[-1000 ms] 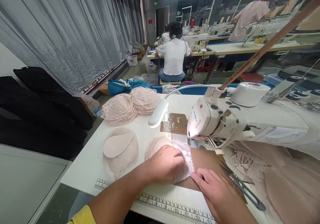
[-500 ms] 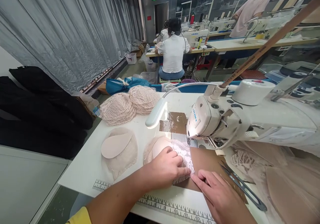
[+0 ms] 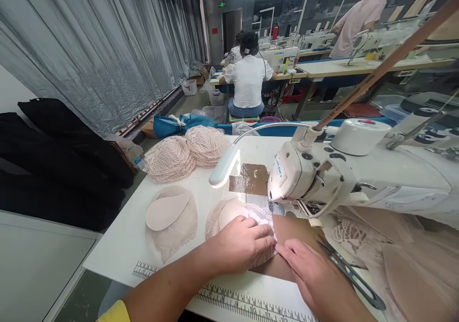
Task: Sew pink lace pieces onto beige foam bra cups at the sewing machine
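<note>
My left hand [image 3: 241, 245] lies fingers-down on a white lace piece [image 3: 258, 216] over a beige pad, pressing it to the white table [image 3: 118, 250]. My right hand [image 3: 309, 273] rests flat on a brown card sheet [image 3: 292, 228], its fingertips touching the lace's right edge. Both sit just in front of the white sewing machine head [image 3: 304, 176], whose needle area is right behind the lace.
Thread snips [image 3: 349, 274] lie right of my right hand. A beige pad stack [image 3: 171, 214] and lace cup piles [image 3: 186, 152] sit to the left. A lamp [image 3: 223, 166] hangs over the work. Beige fabric [image 3: 412, 269] lies at right. Other people sit at far tables.
My left hand has slid slightly right and toward me on the lace, and my right fingertips have closed in on the lace edge. The view shifted slightly.
</note>
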Demonstrator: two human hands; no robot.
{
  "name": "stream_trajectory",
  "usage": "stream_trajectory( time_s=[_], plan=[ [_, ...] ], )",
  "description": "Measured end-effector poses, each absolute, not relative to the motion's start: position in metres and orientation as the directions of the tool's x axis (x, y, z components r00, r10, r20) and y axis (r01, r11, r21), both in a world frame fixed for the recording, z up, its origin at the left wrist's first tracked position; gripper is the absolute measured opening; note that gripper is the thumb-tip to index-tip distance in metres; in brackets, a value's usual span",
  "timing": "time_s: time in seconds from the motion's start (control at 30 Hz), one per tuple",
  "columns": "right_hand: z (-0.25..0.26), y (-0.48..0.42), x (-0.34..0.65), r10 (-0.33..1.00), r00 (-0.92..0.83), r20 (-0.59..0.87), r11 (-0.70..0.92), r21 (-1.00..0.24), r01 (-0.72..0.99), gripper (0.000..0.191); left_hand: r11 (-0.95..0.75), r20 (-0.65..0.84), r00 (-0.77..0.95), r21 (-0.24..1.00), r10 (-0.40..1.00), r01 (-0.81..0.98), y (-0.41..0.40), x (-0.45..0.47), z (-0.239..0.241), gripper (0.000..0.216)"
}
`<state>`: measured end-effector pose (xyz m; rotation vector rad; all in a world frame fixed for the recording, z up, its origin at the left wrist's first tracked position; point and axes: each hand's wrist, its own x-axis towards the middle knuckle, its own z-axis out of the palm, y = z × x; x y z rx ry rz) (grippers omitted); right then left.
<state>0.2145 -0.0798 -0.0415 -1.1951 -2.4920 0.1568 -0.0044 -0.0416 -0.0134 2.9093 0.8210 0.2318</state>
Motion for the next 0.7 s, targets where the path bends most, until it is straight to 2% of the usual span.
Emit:
stream_trajectory(
  time_s=[0.13,0.4,0.47,0.57,0.7],
  plan=[
    [-0.04,-0.08,0.215,0.751,-0.6,0.275,0.656,-0.211,0.725,0.036,-0.819,0.089,0.819,0.171,0.567,0.548,-0.041,-0.001,-0.017,0.046],
    [-0.049,-0.082,0.217,0.744,-0.601,0.292,0.656,-0.149,0.74,0.036,-0.819,0.111,0.817,0.193,0.565,0.54,-0.038,0.003,-0.026,0.049],
    [-0.047,-0.082,0.216,0.755,-0.591,0.284,0.646,-0.167,0.745,0.036,-0.818,0.115,0.817,0.204,0.566,0.538,-0.037,0.003,-0.024,0.046],
    [-0.041,-0.08,0.214,0.794,-0.574,0.2,0.608,-0.221,0.763,0.034,-0.815,0.109,0.816,0.213,0.568,0.539,-0.032,0.003,-0.021,0.046],
    [-0.03,-0.071,0.21,0.821,-0.559,0.114,0.567,-0.267,0.779,0.039,-0.816,0.091,0.816,0.181,0.57,0.549,-0.021,0.002,-0.018,0.047]
  ],
)
